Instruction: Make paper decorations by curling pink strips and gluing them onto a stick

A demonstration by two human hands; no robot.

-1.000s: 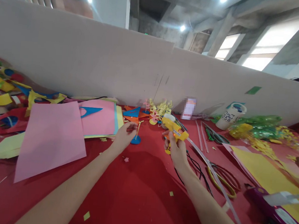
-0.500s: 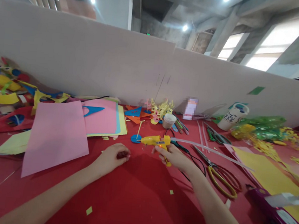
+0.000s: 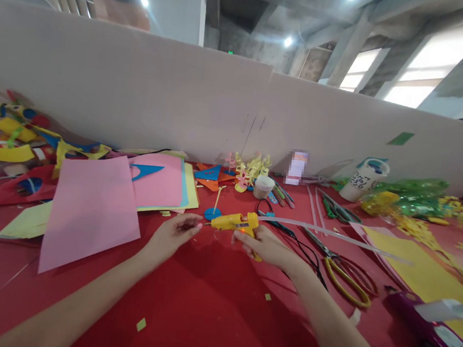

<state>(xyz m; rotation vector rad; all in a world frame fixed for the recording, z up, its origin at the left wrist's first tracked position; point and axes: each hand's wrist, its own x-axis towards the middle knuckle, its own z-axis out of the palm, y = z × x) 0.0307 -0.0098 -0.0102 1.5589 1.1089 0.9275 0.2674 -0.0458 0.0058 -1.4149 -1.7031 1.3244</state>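
Note:
My right hand (image 3: 264, 246) is wrapped round the handle of a yellow glue gun (image 3: 229, 222), whose nozzle points left. A long clear glue stick (image 3: 316, 228) sticks out of the gun's back end. My left hand (image 3: 177, 231) is near the nozzle, its fingers curled and thumb toward the tip; what it holds, if anything, is too small to make out. Just behind the nozzle, a blue disc (image 3: 211, 214) lies on the red table with a thin pale-yellow stick (image 3: 218, 199) standing up from it.
Pink sheets (image 3: 92, 214) lie on the left. Yellow paper coral shapes (image 3: 256, 168) and a small white cup (image 3: 263, 187) stand at the back. Large scissors (image 3: 344, 280), a purple power strip (image 3: 425, 323) and yellow paper (image 3: 419, 268) are on the right.
The glue gun and my right hand have moved slightly left, away from the disc toward me. My left hand has turned and its thumb now reaches toward the nozzle.

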